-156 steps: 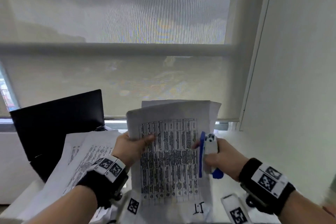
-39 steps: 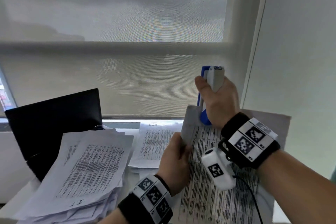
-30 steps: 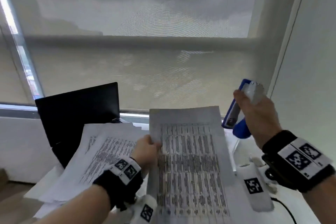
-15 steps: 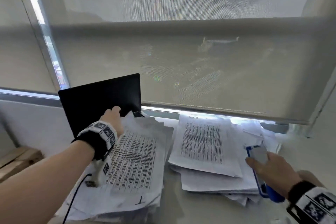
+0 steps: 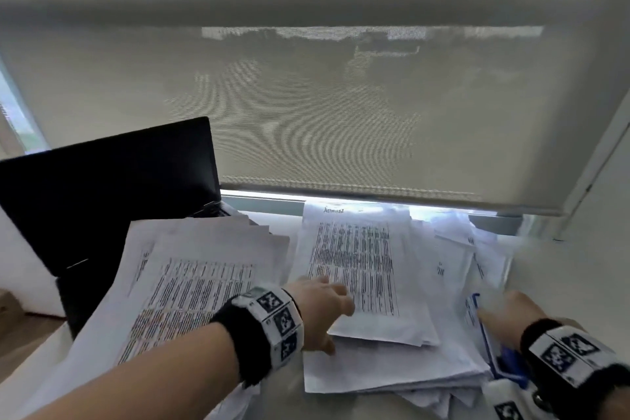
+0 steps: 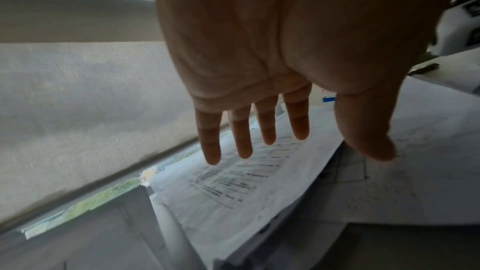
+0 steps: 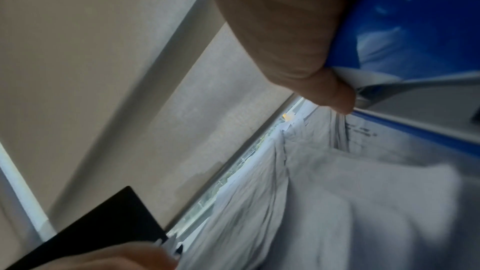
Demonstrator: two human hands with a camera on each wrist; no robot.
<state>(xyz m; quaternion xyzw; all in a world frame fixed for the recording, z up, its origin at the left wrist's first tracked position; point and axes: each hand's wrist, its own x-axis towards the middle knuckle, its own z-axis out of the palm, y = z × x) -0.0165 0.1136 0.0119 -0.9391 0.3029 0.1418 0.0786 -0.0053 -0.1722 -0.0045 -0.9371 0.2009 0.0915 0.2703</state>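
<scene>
My left hand (image 5: 324, 303) reaches over the near left corner of the middle paper stack (image 5: 354, 262). In the left wrist view its fingers (image 6: 241, 141) are straight and spread just above the printed top sheet (image 6: 246, 178), holding nothing; I cannot tell whether they touch it. My right hand (image 5: 508, 314) is low at the right and grips a blue and white stapler (image 5: 485, 341) that lies against the loose sheets there. The right wrist view shows the thumb (image 7: 311, 73) pressed on the stapler (image 7: 415, 28).
A fanned pile of printed sheets (image 5: 191, 283) lies at the left, partly over an open black laptop (image 5: 102, 187). More loose sheets (image 5: 477, 249) spread out at the right. A roller blind (image 5: 306, 95) covers the window behind, and a white wall stands at the right.
My left hand let go of the sheets on the left pile and moved right from beside the laptop to the middle stack. My right hand keeps the stapler low at the right.
</scene>
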